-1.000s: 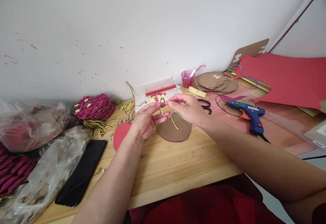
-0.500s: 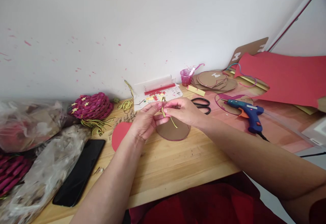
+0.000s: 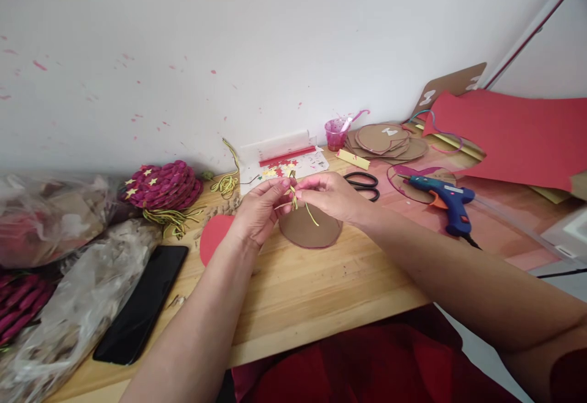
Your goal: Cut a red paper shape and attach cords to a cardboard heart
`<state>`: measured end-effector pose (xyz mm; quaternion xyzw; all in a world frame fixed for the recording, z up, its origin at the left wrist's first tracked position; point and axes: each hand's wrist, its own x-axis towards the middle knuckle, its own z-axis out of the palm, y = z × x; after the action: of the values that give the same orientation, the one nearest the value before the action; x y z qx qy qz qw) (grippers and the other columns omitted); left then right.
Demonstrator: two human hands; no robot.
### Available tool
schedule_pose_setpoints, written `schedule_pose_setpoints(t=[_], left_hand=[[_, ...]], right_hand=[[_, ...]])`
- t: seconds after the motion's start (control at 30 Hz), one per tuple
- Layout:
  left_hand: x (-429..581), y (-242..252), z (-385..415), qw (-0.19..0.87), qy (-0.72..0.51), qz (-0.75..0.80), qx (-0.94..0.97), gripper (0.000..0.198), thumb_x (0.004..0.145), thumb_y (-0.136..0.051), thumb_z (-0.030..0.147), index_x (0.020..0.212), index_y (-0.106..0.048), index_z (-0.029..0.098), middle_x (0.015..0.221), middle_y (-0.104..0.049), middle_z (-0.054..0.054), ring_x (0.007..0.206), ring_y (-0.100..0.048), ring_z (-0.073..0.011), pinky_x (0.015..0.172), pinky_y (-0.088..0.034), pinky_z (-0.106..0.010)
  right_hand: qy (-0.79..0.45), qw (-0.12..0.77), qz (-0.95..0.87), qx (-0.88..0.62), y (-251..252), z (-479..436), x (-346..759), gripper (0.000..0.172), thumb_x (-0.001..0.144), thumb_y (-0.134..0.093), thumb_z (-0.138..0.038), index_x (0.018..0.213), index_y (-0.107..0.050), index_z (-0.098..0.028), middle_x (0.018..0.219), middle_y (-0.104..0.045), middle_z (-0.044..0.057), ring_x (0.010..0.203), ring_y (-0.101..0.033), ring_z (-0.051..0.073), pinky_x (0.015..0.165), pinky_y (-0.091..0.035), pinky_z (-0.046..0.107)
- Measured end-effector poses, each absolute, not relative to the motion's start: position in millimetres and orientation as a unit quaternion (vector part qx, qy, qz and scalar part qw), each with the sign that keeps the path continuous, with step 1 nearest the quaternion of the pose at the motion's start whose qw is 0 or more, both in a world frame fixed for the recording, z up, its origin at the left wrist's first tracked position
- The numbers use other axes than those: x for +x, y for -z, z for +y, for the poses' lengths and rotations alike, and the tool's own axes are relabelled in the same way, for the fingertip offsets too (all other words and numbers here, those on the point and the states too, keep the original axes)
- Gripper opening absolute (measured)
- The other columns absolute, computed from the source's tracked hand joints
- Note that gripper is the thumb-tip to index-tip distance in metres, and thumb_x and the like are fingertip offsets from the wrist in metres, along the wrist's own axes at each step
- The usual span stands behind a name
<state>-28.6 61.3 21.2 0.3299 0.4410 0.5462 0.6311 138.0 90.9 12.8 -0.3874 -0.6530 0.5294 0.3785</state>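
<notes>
Left hand grips the yellow-green yarn between thumb and fingers; right hand pinches it from the right. Neither hand is clearly nearer: the yarn lies between them, its long axis running roughly near to far, one loose end slanting near-right over the cardboard cutout. Far side: pink-stained plastic cup holding a white implement. Left: translucent plastic bag, contents indistinct

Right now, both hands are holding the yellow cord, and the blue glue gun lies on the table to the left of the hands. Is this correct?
Not quite: the blue glue gun lies to the right of the hands, as the head view shows. The left hand and the right hand do hold the yellow cord.
</notes>
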Motion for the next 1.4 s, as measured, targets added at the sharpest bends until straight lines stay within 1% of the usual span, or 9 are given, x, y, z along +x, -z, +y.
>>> schedule_pose_setpoints(t=[0.1, 0.27, 0.53, 0.6, 0.73, 0.8, 1.0, 1.23, 1.4], left_hand=[[-26.8, -21.3, 62.1, 0.627, -0.56, 0.431, 0.329, 0.029, 0.059, -0.093, 0.022, 0.08, -0.077, 0.01, 0.085, -0.074, -0.005, 0.064, -0.063, -0.0068, 0.049, -0.048, -0.014], [-24.6, -22.5, 63.2, 0.609, -0.582, 0.438, 0.314, 0.02, 0.062, -0.089, 0.015, 0.076, -0.077, 0.009, 0.078, -0.073, -0.004, 0.062, -0.06, -0.0055, 0.052, -0.047, -0.013], [-26.0, -22.3, 65.0, 0.596, -0.592, 0.452, 0.3, 0.016, 0.064, -0.089, 0.014, 0.074, -0.076, 0.012, 0.082, -0.075, -0.003, 0.063, -0.063, -0.0045, 0.062, -0.054, -0.015], [-26.4, -22.0, 65.7, 0.599, -0.593, 0.449, 0.298, 0.014, 0.066, -0.087, 0.013, 0.075, -0.076, 0.011, 0.083, -0.075, -0.003, 0.064, -0.064, -0.0051, 0.063, -0.055, -0.015], [-27.6, -22.0, 66.2, 0.604, -0.592, 0.441, 0.3, 0.013, 0.068, -0.086, 0.013, 0.076, -0.077, 0.01, 0.083, -0.074, -0.004, 0.063, -0.065, -0.0056, 0.064, -0.057, -0.016], [-28.2, -22.0, 66.1, 0.603, -0.591, 0.442, 0.303, 0.013, 0.068, -0.086, 0.013, 0.076, -0.076, 0.01, 0.083, -0.075, -0.004, 0.063, -0.065, -0.0059, 0.065, -0.057, -0.016], [-31.6, -19.0, 67.2, 0.585, -0.595, 0.454, 0.313, 0.014, 0.067, -0.087, 0.015, 0.076, -0.077, 0.01, 0.086, -0.076, -0.006, 0.067, -0.068, -0.0083, 0.066, -0.058, -0.018], [-35.0, -15.2, 68.9, 0.581, -0.591, 0.451, 0.329, 0.023, 0.062, -0.091, 0.02, 0.077, -0.077, 0.01, 0.08, -0.075, -0.006, 0.067, -0.069, -0.0094, 0.065, -0.058, -0.018], [-35.4, -13.0, 70.2, 0.577, -0.592, 0.451, 0.336, 0.029, 0.058, -0.094, 0.025, 0.078, -0.078, 0.011, 0.08, -0.074, -0.004, 0.065, -0.067, -0.0086, 0.064, -0.058, -0.018]], right_hand=[[-0.528, 0.374, -0.655, -0.39, -12.6, 90.0, 138.7, 0.011, 0.075, -0.067, -0.028, 0.074, -0.07, -0.018, 0.07, -0.067, 0.0, 0.067, -0.057, 0.014, 0.063, -0.041, 0.027], [-0.532, 0.347, -0.656, -0.409, -13.8, 89.1, 138.4, 0.012, 0.073, -0.07, -0.03, 0.072, -0.067, -0.018, 0.07, -0.067, 0.0, 0.066, -0.056, 0.014, 0.061, -0.04, 0.027], [-0.519, 0.339, -0.657, -0.43, -14.3, 88.7, 137.6, 0.007, 0.073, -0.068, -0.025, 0.07, -0.065, -0.019, 0.068, -0.065, 0.0, 0.064, -0.055, 0.014, 0.06, -0.039, 0.028], [-0.514, 0.339, -0.659, -0.431, -12.9, 88.8, 137.8, 0.009, 0.073, -0.069, -0.027, 0.071, -0.065, -0.02, 0.07, -0.066, 0.001, 0.065, -0.056, 0.014, 0.061, -0.04, 0.028], [-0.503, 0.342, -0.671, -0.424, -9.1, 89.8, 138.0, 0.019, 0.074, -0.071, -0.037, 0.074, -0.066, -0.019, 0.075, -0.066, 0.002, 0.07, -0.057, 0.015, 0.064, -0.041, 0.029], [-0.495, 0.346, -0.677, -0.42, -7.7, 90.5, 138.1, 0.021, 0.075, -0.071, -0.039, 0.074, -0.066, -0.019, 0.074, -0.065, 0.001, 0.069, -0.056, 0.015, 0.064, -0.04, 0.03], [-0.507, 0.359, -0.664, -0.415, -7.5, 92.2, 139.8, 0.017, 0.075, -0.072, -0.034, 0.075, -0.066, -0.019, 0.074, -0.065, 0.0, 0.066, -0.055, 0.014, 0.062, -0.04, 0.029], [-0.512, 0.366, -0.668, -0.397, -7.7, 94.8, 142.9, 0.021, 0.077, -0.073, -0.038, 0.076, -0.065, -0.018, 0.072, -0.062, -0.001, 0.064, -0.052, 0.012, 0.059, -0.038, 0.026], [-0.511, 0.356, -0.668, -0.408, -11.5, 93.5, 142.6, 0.02, 0.077, -0.072, -0.036, 0.075, -0.064, -0.017, 0.07, -0.06, -0.002, 0.06, -0.049, 0.01, 0.056, -0.036, 0.025]])
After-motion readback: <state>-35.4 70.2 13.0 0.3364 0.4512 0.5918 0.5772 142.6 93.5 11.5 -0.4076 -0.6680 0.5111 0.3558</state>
